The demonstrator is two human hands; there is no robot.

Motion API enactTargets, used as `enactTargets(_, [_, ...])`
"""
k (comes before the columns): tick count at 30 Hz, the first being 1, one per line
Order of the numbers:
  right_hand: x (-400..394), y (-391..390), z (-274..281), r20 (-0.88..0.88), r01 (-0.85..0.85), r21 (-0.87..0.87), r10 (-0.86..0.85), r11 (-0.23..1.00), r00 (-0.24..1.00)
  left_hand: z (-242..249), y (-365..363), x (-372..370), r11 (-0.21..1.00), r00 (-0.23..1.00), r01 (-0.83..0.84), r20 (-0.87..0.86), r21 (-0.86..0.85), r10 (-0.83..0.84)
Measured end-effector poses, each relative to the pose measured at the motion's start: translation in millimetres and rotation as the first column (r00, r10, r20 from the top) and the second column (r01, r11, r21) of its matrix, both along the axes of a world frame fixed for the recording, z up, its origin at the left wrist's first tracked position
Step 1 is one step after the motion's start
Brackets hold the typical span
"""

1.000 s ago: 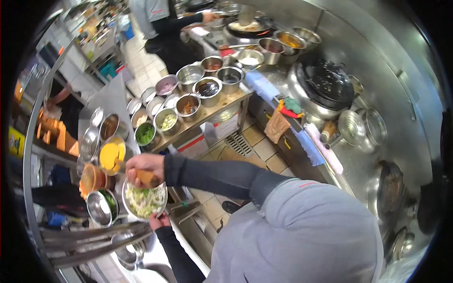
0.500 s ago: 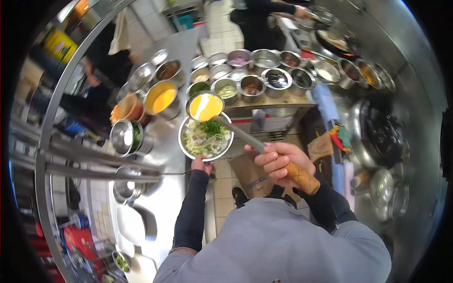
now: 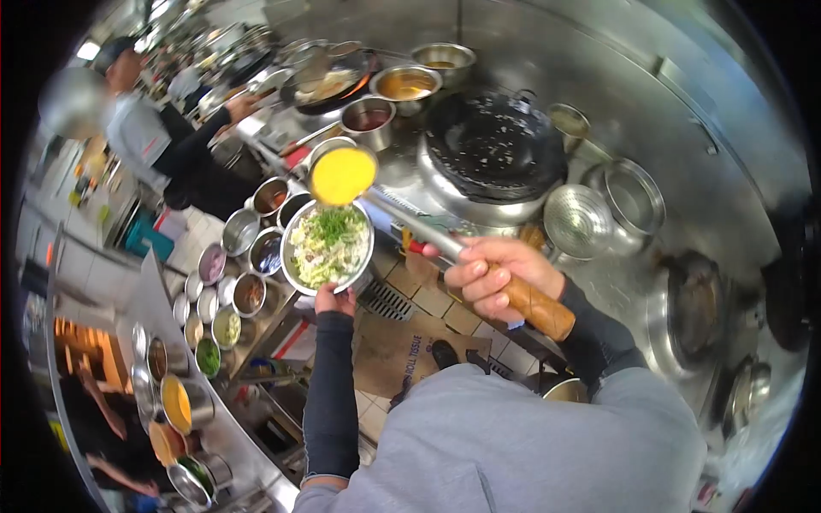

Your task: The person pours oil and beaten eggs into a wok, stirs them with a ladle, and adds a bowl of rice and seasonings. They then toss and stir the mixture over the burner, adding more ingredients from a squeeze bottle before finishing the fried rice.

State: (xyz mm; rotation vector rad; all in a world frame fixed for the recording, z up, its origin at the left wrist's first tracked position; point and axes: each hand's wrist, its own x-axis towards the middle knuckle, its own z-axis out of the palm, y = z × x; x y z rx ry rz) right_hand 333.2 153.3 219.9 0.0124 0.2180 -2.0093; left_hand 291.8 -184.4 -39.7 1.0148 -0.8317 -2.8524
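the right hand [image 3: 492,275] is wrapped tight in a full grip round the wooden handle [image 3: 537,306] of a long ladle [image 3: 343,174], fingers curled over the top and thumb underneath, near the point where wood meets the metal shaft; holding it that far back looks meant to keep the hand clear of the stove while the cup reaches out level. the ladle's cup is full of a smooth yellow liquid, probably beaten egg, and sits flat so that nothing runs over the rim. it hangs just above the far edge of a steel bowl [image 3: 328,246], close to it, though whether the two touch i cannot tell. the left hand [image 3: 334,300] pinches the near rim of that bowl from below, fingers under and thumb hidden, arm stretched out straight to carry it at the same height as the ladle, so the two travel together. the bowl holds shredded pale vegetables with chopped greens on top. beyond both lies a black wok [image 3: 494,145] set in the steel range, empty as far as can be seen, with a strainer [image 3: 578,221] and a pot beside it. to the left a low desk [image 3: 256,329] carries rows of small seasoning tins, and farther off another person in a grey top works at a second wok.
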Motion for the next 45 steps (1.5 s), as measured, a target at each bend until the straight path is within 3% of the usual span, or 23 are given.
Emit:
enactTargets(4, [-46,46,7,-0.087,0.215,0.099,-0.206,0.972,0.975,28,44,-84,0.993,0.993,0.111,-0.023,-0.026,-0.112])
enactTargets(6, [-60,62,-2,-0.107,0.372,0.216,-0.357,0.903,0.928,54,66,-103,0.995,0.996,0.083,-0.016,-0.058,-0.084])
enactTargets(11, [-117,101,-61,-0.028,0.48,0.288,-0.493,0.829,0.869,102,72,-120,0.985,0.982,0.17,-0.082,-0.002,-0.17])
enactTargets(14, [-145,118,-93,-0.082,0.516,0.435,-0.539,0.738,0.839,115,63,-117,0.972,0.963,0.235,-0.145,0.023,-0.229])
enactTargets(16, [-153,121,-108,-0.502,0.631,0.692,-0.396,0.35,0.769,111,52,-104,0.97,0.964,0.238,-0.107,-0.05,-0.242])
enactTargets(17, [-158,121,-122,-0.619,0.68,0.704,-0.292,0.206,0.729,105,45,-96,0.971,0.97,0.232,-0.068,-0.051,-0.235])
enactTargets(18, [-156,115,-121,-0.626,0.686,0.703,-0.297,0.187,0.721,77,27,-91,0.95,0.943,0.308,-0.116,-0.044,-0.311])
enactTargets(20, [-141,93,-118,-0.755,0.746,0.631,0.052,-0.215,0.654,55,8,-67,0.945,0.948,0.317,-0.006,-0.087,-0.318])
enactTargets(21, [-135,90,-132,-0.792,0.781,0.542,0.12,-0.31,0.598,39,-3,-54,0.941,0.946,0.324,0.05,-0.098,-0.321])
enactTargets(22, [-126,78,-117,-0.718,0.717,0.594,0.162,-0.365,0.677,28,-12,-44,0.932,0.937,0.345,0.096,-0.116,-0.335])
enactTargets(23, [-124,83,-142,-0.75,0.77,0.462,0.269,-0.441,0.604,2,-24,-37,0.916,0.917,0.394,0.096,-0.077,-0.386])
enactTargets(27, [-109,66,-166,-0.695,0.81,0.244,0.486,-0.534,0.53,-26,-38,-17,0.856,0.842,0.513,0.234,-0.062,-0.487])
enactTargets(31, [-106,34,-152,-0.582,0.738,0.34,0.486,-0.582,0.652,-30,-36,-12,0.815,0.796,0.577,0.261,-0.054,-0.546])
enactTargets(38, [-122,32,-174,-0.483,0.735,0.342,0.562,-0.585,0.672,-23,-36,-19,0.763,0.741,0.646,0.26,-0.025,-0.618])
enactTargets(45, [-133,45,-170,-0.369,0.751,0.293,0.654,-0.592,0.66,-28,-37,-15,0.795,0.776,0.606,0.232,-0.017,-0.586])
